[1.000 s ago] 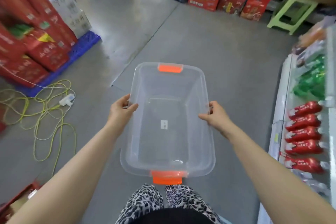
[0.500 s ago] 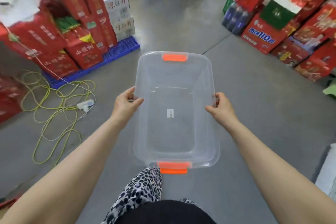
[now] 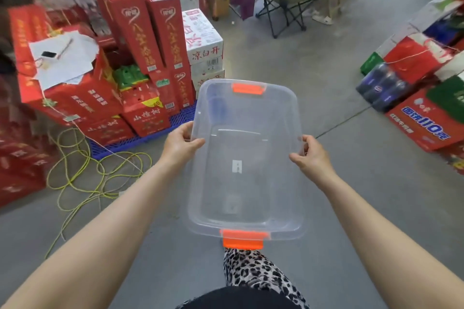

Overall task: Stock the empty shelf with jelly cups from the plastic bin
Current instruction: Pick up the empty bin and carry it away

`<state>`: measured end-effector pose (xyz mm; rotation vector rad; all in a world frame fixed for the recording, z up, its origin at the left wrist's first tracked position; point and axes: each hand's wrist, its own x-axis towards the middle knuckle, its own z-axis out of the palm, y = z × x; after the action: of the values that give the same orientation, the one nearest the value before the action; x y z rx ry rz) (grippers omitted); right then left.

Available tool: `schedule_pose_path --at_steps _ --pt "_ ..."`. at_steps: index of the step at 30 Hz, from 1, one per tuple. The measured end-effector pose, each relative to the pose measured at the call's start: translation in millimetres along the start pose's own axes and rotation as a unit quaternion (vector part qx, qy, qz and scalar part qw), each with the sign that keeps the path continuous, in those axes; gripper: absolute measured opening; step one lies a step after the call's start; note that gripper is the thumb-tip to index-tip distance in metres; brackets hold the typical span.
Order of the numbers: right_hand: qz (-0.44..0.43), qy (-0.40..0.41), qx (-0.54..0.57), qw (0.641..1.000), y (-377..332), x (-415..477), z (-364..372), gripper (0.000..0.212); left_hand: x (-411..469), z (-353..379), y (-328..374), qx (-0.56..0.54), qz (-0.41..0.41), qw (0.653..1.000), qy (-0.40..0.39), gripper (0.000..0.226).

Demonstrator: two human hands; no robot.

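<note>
Both long rims of the plastic bin point(image 3: 251, 113) held, frame centre | left grip point(image 3: 179, 144) pinches the left rim, right grip point(image 3: 310, 155) the right | open floor point(image 3: 313, 78) ahead between red cartons point(image 3: 140, 32) upper left and boxes point(image 3: 424, 123) right.

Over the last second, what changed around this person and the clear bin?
The person turned left: the stocked shelf slid out of view, the red boxes swung toward centre, a folding chair appeared. Left hand and right hand still grip the empty bin by its sides.
</note>
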<state>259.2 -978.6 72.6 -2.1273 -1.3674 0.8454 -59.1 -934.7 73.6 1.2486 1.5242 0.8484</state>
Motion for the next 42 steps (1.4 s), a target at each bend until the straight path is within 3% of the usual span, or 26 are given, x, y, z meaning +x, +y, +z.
schedule_pose_path --at_steps 10,16,23,32,42 --pt "-0.062 -0.054 -0.029 0.996 -109.6 302.9 -19.2 0.05 236.7 11.2 79.4 0.054 -0.027 0.998 0.028 0.058" --pt "-0.08 -0.068 -0.07 0.992 -170.2 470.7 -12.3 0.038 390.0 20.0 106.4 0.044 -0.034 0.997 0.057 0.046" --pt "-0.099 -0.101 -0.11 0.984 -246.4 658.6 19.4 0.04 575.4 17.5 130.2 0.049 -0.059 0.994 0.074 0.042" --pt "-0.128 -0.186 -0.162 0.961 -343.9 862.9 74.8 0.044 773.2 -1.3 143.4 0.13 -0.166 0.97 0.122 0.055" --pt "-0.174 -0.273 -0.212 0.922 -394.5 1034.5 197.0 0.05 927.6 -13.5 107.8 0.175 -0.301 0.91 0.226 0.063"
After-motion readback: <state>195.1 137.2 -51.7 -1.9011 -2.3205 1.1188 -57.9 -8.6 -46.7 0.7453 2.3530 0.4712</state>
